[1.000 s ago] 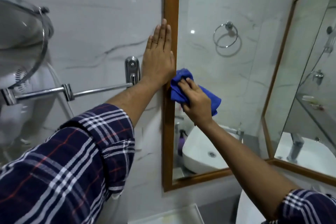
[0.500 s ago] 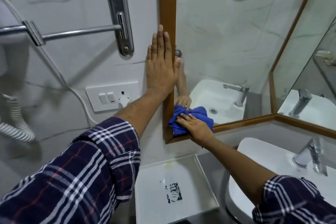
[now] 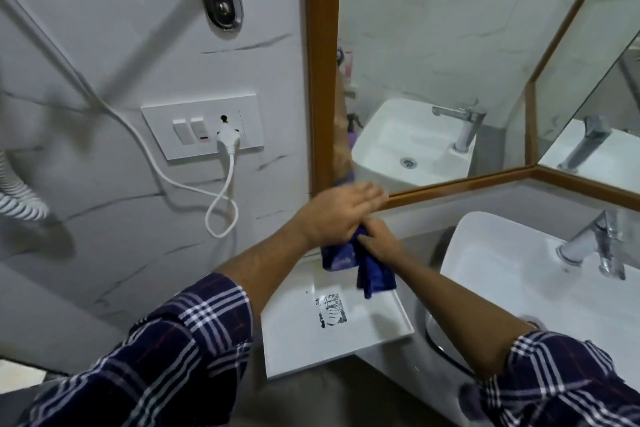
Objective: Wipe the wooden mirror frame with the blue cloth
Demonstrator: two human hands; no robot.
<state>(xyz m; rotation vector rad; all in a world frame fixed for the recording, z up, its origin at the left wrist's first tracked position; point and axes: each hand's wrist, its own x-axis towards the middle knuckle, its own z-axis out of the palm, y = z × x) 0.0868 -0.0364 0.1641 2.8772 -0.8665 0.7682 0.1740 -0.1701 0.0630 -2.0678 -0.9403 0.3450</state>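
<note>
Both hands: meeting at the frame's lower-left corner, just below the mirror.
Right hand (image 3: 375, 236): gripping the blue cloth (image 3: 360, 262), fingers closed around it.
Left hand (image 3: 341, 210): lying flat and open over the corner, blurred.
Blue cloth: hanging bunched below the hands, apparently off the wood, above the white tray (image 3: 332, 333).
Wooden mirror frame (image 3: 320, 62): left upright and bottom rail (image 3: 460, 182) showing bare.
Progress: judging by position, the bottom rail is likely waiting; wiped parts cannot be told.

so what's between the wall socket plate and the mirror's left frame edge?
Head view: bare marble wall tile between the socket plate and the wooden mirror frame. The white plug cord hangs below the plate, not across the gap.
</note>
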